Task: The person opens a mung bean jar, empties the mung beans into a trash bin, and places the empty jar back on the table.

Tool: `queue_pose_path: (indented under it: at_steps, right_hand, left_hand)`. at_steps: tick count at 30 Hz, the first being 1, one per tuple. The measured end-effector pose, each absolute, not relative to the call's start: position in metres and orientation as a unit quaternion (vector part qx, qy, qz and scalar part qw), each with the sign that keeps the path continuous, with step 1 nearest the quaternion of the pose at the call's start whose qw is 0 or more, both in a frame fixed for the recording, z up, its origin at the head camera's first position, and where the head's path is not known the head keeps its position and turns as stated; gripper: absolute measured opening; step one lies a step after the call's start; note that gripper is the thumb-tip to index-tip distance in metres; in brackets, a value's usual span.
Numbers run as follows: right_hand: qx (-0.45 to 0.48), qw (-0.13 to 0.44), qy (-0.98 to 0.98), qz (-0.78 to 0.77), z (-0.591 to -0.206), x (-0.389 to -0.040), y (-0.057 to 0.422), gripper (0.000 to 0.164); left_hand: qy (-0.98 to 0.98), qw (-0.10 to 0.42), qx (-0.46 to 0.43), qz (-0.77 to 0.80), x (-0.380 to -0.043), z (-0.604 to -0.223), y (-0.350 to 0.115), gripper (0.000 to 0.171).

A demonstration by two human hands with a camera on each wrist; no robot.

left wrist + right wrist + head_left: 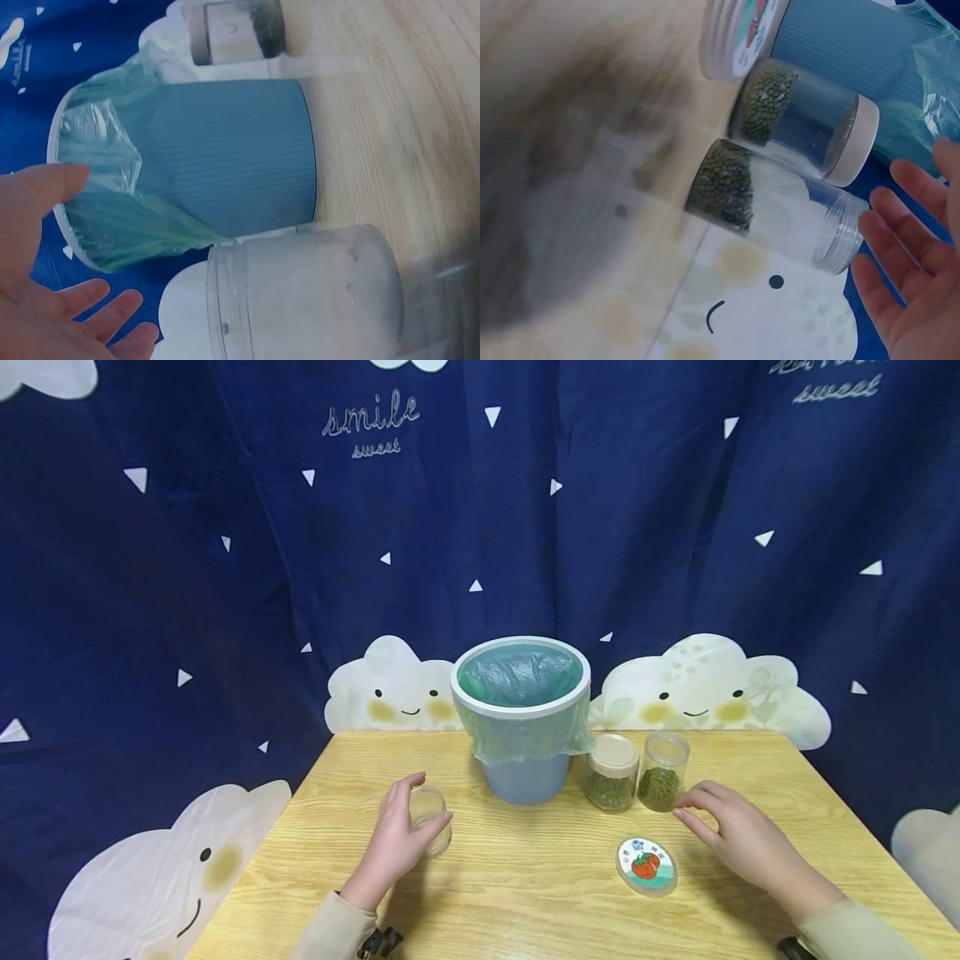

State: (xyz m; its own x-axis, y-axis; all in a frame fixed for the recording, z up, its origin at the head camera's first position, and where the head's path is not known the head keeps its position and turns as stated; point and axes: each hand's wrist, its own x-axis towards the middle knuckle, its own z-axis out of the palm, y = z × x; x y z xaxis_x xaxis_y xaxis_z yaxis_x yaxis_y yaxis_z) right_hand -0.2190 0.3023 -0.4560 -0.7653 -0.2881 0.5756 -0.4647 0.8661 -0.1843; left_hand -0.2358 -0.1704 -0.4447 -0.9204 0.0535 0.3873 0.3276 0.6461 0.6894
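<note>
On the left of the table stands an empty clear jar [429, 800] without a lid. My left hand [401, 837] is beside it with fingers and thumb spread; in the left wrist view the jar's rim sits below the fingers. My right hand [738, 839] is near an uncapped clear jar [662, 787] partly filled with small green beans; its relaxed fingers come close to the rim in the right wrist view, and contact is unclear. A loose round lid [647, 867] with a tomato picture lies on the table before the right hand.
A blue waste bin [527, 781] with a green plastic liner stands at the back middle of the wooden table [525, 893]. Close to its right is a capped jar [612, 787] of green beans. Behind the table hangs a dark blue curtain [420, 510].
</note>
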Motion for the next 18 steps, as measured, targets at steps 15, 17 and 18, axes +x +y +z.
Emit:
queue_pose_path:
  at_steps: [15,17,18]
  right_hand:
    - [0.230,0.283,-0.920,0.141,-0.432,-0.241,0.269,0.017]
    - [0.241,0.278,-0.920,0.135,-0.430,-0.246,0.263,0.020]
    - [0.246,0.277,-0.920,0.132,-0.429,-0.248,0.260,0.022]
  left_hand:
    - [-0.891,0.170,-0.158,-0.390,-0.243,-0.433,-0.135,0.070]
    - [-0.888,0.168,-0.171,-0.393,-0.245,-0.432,-0.129,0.069]
    - [-0.886,0.166,-0.177,-0.394,-0.246,-0.431,-0.125,0.069]
